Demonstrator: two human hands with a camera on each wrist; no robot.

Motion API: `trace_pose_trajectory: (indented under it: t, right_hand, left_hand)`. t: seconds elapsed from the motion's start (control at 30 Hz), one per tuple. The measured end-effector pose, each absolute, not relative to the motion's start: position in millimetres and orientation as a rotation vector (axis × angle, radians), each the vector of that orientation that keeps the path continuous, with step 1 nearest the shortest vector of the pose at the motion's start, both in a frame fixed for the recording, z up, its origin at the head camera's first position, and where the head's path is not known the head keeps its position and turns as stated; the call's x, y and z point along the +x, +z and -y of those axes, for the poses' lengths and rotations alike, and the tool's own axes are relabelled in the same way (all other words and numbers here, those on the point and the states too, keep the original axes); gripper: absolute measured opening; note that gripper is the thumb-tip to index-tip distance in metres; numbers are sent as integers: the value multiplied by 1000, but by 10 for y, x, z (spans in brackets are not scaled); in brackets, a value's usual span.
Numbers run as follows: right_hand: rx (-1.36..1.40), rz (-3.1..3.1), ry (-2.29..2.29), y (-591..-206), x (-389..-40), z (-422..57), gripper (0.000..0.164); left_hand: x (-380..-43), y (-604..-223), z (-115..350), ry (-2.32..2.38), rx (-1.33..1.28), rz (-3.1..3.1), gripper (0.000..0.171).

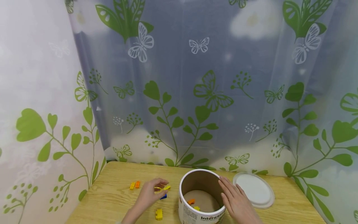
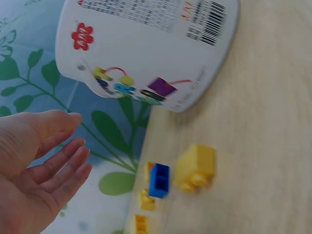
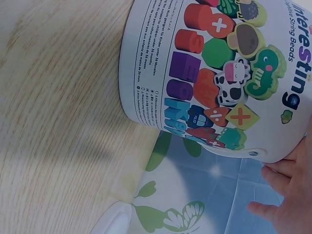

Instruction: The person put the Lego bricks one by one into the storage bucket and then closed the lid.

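A white round bucket (image 1: pixel 188 207) with printed labels stands on the wooden table. Inside it lie an orange brick (image 1: pixel 191 201) and a yellow piece (image 1: pixel 197 208). My right hand (image 1: pixel 237 200) rests its extended fingers against the bucket's right rim. To the left of the bucket, my left hand (image 1: pixel 151 192) hovers with loosely bent fingers and nothing between them, as the left wrist view shows. Close by its fingertips are a blue brick (image 1: pixel 164 196) and a yellow piece (image 1: pixel 167 188), partly hidden by the hand. Nearer me sits a yellow brick (image 1: pixel 159 214).
A yellow brick (image 1: pixel 132 186) and an orange brick (image 1: pixel 137 184) lie side by side farther left on the table (image 1: pixel 112 199). The white lid (image 1: pixel 255 190) lies flat to the right of the bucket. A leaf-and-butterfly curtain (image 1: pixel 179 93) hangs behind the table.
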State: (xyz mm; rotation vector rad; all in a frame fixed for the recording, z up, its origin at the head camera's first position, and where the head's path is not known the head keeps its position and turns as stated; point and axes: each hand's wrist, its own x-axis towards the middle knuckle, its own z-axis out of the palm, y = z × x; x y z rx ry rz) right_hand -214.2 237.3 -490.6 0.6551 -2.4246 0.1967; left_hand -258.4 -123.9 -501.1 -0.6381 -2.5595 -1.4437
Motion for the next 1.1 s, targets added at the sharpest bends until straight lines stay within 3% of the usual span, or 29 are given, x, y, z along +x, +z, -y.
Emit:
trace_pose_trajectory:
  t: [0.53,1.1]
  right_hand:
    - [657,2418,192,-4901,-2139,-2365,44]
    - [643,2446,208,-4895,-2133,-2360,45]
  left_hand:
    - [-2472,-5354,1388,-1563,-642,2763,30]
    - [-2430,-5462,1473,-1544,-548,2986,31]
